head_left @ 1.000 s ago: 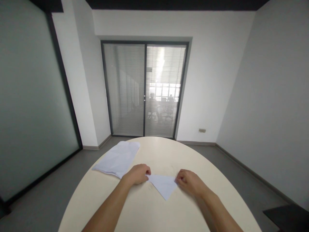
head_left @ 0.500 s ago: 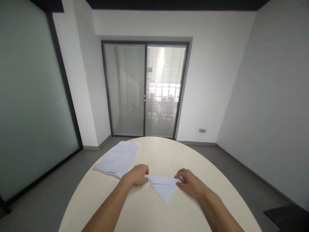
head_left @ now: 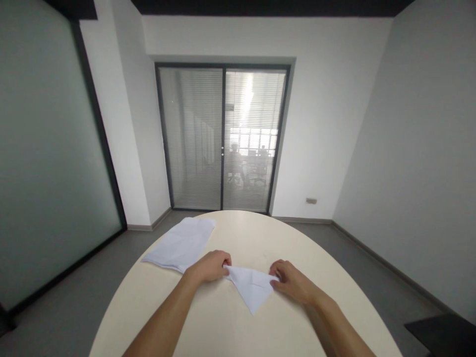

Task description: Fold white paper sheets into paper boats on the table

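A white sheet folded into a triangle (head_left: 252, 290) lies on the cream oval table (head_left: 230, 327), its point toward me. My left hand (head_left: 208, 266) pinches the triangle's left corner with curled fingers. My right hand (head_left: 290, 280) grips the right corner, fingers bent over the paper's edge. The top edge between the two hands is lifted slightly off the table and shows a crease.
A stack of white paper sheets (head_left: 182, 244) lies on the table at the far left, just behind my left hand. Beyond the table are a grey floor, a glass sliding door with blinds (head_left: 222, 139) and white walls. A dark object (head_left: 442, 334) sits at the bottom right.
The paper's top edge has risen a little between my hands and the triangle looks more crumpled. Both hands have stayed at the corners, the right one closing its fingers on the paper again.
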Available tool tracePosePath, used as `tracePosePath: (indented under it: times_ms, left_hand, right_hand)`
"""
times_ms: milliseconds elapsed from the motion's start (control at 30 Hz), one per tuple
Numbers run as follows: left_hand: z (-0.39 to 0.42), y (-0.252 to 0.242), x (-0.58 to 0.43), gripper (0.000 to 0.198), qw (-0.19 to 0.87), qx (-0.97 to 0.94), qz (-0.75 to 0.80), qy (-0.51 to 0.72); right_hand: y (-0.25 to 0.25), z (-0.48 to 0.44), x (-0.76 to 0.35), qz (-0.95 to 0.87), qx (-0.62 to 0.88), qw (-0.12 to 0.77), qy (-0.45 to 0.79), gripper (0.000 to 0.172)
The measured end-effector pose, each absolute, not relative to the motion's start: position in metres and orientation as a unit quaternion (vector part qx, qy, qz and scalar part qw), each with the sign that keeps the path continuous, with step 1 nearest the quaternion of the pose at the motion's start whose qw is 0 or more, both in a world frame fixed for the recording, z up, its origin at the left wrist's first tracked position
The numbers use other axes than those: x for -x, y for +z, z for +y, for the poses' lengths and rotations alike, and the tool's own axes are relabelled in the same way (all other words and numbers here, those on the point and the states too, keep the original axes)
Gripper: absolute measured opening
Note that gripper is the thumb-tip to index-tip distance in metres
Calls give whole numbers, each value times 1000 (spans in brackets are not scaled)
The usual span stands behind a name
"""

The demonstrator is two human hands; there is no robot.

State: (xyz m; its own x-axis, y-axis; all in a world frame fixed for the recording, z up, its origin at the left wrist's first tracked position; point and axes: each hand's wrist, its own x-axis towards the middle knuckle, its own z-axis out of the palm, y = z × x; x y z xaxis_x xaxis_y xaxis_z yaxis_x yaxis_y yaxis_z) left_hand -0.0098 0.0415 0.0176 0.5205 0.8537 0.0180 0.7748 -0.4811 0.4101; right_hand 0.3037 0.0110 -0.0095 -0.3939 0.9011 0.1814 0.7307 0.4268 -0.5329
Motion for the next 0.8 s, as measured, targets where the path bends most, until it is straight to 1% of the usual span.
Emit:
tracePosePath:
  times_ms: [100, 167, 367, 533, 600, 667, 733, 800]
  left_hand:
    - [42, 21, 9, 12, 162, -852, 475, 149]
    - [41, 25, 9, 9, 139, -848, 478, 179]
    - [38, 38, 5, 6, 66, -840, 472, 259]
    - [37, 41, 4, 6, 8, -825, 478, 301]
    - [39, 40, 4, 8, -13, -819, 486, 306]
    - [41, 35, 5, 9, -24, -810, 506, 296]
    - [44, 29, 6, 11, -19, -803, 531, 270]
    - [46, 23, 7, 20, -6, -801, 550, 236]
  right_hand:
    - [-14, 12, -302, -796, 507, 240, 225, 9]
    - [-15, 13, -301, -784, 515, 263, 228, 7]
    - [-5, 14, -301, -768, 528, 347, 102, 13]
    - [7, 9, -301, -789, 463, 404, 1, 17]
    - [9, 7, -300, -806, 434, 403, -23, 17]
    - [10, 7, -298, -826, 412, 383, -25, 17]
    - [9, 6, -294, -849, 400, 345, -8, 17]
    - [8, 6, -288, -865, 398, 304, 15, 17]
